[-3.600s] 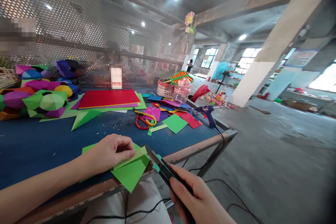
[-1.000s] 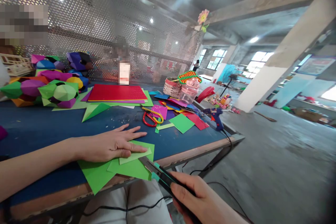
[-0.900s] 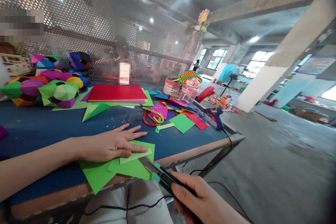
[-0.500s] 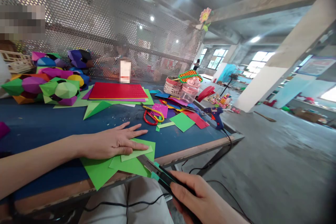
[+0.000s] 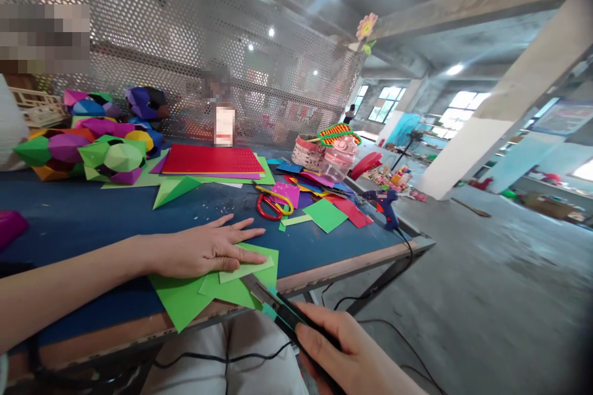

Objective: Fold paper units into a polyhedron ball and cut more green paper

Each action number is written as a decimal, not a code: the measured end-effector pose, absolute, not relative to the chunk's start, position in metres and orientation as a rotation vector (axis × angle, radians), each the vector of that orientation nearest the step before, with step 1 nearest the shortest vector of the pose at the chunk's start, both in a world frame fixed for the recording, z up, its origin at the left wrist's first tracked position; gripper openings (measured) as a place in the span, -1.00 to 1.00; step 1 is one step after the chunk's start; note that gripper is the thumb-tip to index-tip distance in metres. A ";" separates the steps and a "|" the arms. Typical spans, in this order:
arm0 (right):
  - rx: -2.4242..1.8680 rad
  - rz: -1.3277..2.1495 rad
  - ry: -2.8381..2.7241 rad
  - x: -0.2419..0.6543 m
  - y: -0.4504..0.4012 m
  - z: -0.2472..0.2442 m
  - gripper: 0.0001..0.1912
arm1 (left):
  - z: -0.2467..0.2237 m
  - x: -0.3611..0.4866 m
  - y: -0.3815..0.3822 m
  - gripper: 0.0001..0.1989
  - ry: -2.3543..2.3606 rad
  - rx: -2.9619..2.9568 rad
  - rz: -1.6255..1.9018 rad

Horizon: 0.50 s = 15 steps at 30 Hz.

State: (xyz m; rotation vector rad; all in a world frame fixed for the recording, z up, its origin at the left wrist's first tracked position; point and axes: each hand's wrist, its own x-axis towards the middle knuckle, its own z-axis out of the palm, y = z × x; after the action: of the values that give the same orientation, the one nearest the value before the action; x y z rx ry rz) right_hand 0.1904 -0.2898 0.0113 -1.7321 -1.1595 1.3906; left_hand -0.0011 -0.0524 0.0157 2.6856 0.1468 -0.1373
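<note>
My left hand (image 5: 204, 250) lies flat with its fingers spread, pressing a pale green paper strip (image 5: 241, 272) onto green paper sheets (image 5: 185, 299) at the table's front edge. The index fingertip rests near the strip's right end. In my right hand (image 5: 331, 345) is a black utility knife (image 5: 290, 315) with green parts near its head. Its blade is out and points up-left, touching or very near the paper just below the strip's lower edge. Part of the sheets is hidden under my left hand.
Scissors (image 5: 274, 205) with red and yellow handles lie beyond my left hand, beside green paper squares (image 5: 326, 215). A glue gun (image 5: 383, 207) stands at the right edge, its cord hanging down. Further back are red sheets (image 5: 208, 160), faceted paper balls (image 5: 113, 160) and a clear jar (image 5: 337, 160).
The whole view has shifted slightly, so the table appears a little further right. Against the strip, the knife's blade sits slightly further left. My left hand stays on the strip.
</note>
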 end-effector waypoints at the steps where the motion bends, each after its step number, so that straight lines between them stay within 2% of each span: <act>1: -1.751 1.378 -1.142 0.190 -0.290 0.011 -0.62 | 0.016 -0.001 -0.053 -0.58 0.151 2.690 -0.145; 15: -1.667 1.455 -1.163 0.187 -0.287 0.008 -0.57 | 0.015 0.000 -0.052 -0.58 0.176 2.709 -0.170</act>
State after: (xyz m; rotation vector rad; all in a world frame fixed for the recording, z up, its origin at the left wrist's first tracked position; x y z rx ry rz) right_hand 0.1870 -0.2870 0.0076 -1.6666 -1.1634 1.4546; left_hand 0.0005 -0.0520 0.0154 2.7085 0.1756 -0.1705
